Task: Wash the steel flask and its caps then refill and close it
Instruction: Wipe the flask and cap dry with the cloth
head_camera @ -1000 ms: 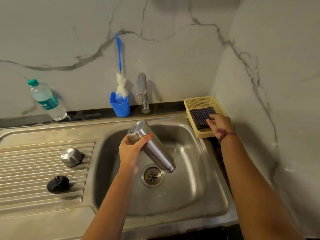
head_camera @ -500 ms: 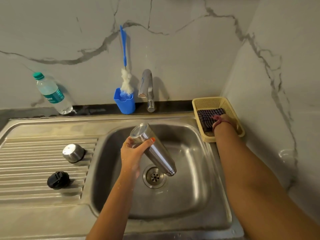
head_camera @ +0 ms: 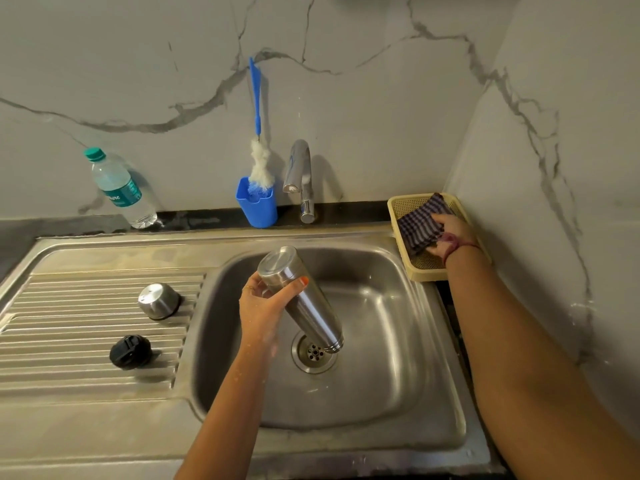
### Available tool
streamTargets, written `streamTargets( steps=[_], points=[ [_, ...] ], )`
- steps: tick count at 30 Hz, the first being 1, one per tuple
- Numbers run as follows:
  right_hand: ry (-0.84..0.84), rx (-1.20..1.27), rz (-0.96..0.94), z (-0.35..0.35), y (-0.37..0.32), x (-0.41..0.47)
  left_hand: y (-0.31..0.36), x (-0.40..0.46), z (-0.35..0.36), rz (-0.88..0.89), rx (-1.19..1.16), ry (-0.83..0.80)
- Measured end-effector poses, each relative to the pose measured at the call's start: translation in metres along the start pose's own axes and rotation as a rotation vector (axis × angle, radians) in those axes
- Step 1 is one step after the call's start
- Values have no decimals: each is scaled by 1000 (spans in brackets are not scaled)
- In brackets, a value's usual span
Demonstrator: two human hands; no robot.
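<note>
The steel flask, smooth and shiny, is hanging mouth-down over the sink drain, apparently to empty. The left hand is gripping its base end. At the far right, the right hand is grasping the checked cloth in the yellow basket, likely for drying.

The right hand, which a second ago only hovered with its fingertips over the near end of the checked cloth and half a second ago had reached down into the yellow basket, now grips that cloth. The cloth no longer lies flat: its far end is raised and tilted up beyond the hand's fingers, above the basket's floor.
</note>
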State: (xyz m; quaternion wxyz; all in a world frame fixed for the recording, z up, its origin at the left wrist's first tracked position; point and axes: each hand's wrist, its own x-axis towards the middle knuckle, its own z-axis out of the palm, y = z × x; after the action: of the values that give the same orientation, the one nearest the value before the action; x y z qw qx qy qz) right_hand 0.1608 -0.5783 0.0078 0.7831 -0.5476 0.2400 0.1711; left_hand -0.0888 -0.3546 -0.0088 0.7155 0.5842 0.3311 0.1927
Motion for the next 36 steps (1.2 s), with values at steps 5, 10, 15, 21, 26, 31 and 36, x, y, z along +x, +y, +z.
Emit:
streamTargets(
  steps=[5,10,15,21,26,31,36],
  points=[
    [-37,76,-175,6,-17,-30,6,-7,-13,21,-17,0],
    [-162,271,-273,9,-33,-97,15,-10,-31,56,13,-14],
    [-195,458,-232,24,16,-138,28,-15,-47,74,1,-65],
    [-202,415,-56,43,87,-158,36,-18,-63,128,66,-121],
    [-329,203,-33,65,109,-191,34,-18,-73,181,149,-146],
    [-328,-319,-314,94,112,-221,29,-15,-82,249,244,-184],
    [-522,-943,-821,123,121,-238,27,-14,-87,265,229,-257]
  ],
)
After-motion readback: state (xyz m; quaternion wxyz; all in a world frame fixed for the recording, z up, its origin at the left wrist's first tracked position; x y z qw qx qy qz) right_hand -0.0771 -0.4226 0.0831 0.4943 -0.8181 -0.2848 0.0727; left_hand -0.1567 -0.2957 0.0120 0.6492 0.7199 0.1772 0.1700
